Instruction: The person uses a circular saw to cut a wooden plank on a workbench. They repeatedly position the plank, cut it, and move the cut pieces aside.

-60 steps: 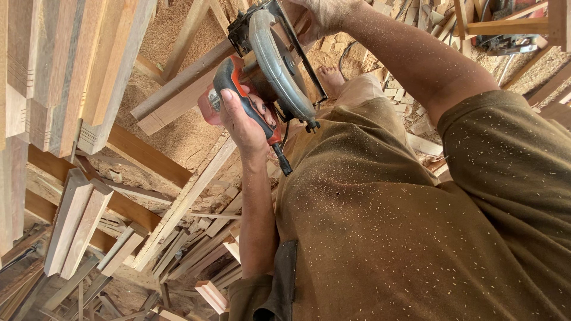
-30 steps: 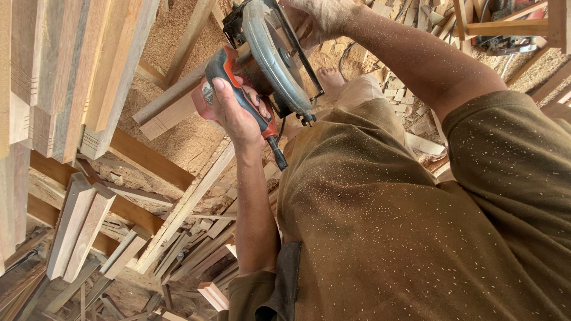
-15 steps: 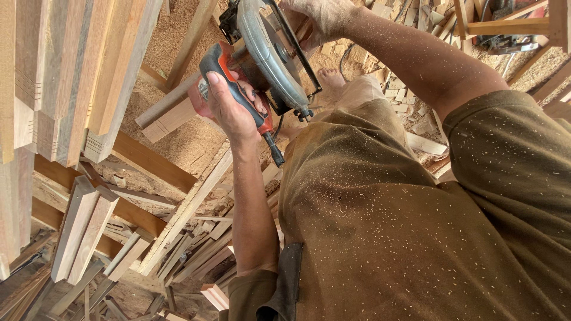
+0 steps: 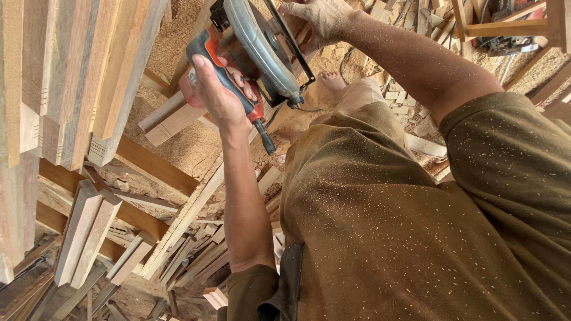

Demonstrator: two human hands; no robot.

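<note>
Head view is showing the left hand [image 4: 217,95] gripping the circular saw [image 4: 250,53] handle; the right hand [image 4: 321,21] is pressing its front, above a plank [image 4: 172,119] on sawdust.

A: What crowds the circular saw [image 4: 256,53]?
B: Upright boards [image 4: 71,83] stand close at one side; a plank [image 4: 172,119] lies beneath.
A: Free room?
B: Sawdust-covered floor [image 4: 178,148] between plank and body.

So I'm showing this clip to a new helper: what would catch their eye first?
The circular saw at top centre, gripped by its orange-and-black handle in the left hand, with the right hand steadying its front. Next, the brown shirt speckled with sawdust fills the lower right. Stacked wooden planks stand along the left edge.
</note>
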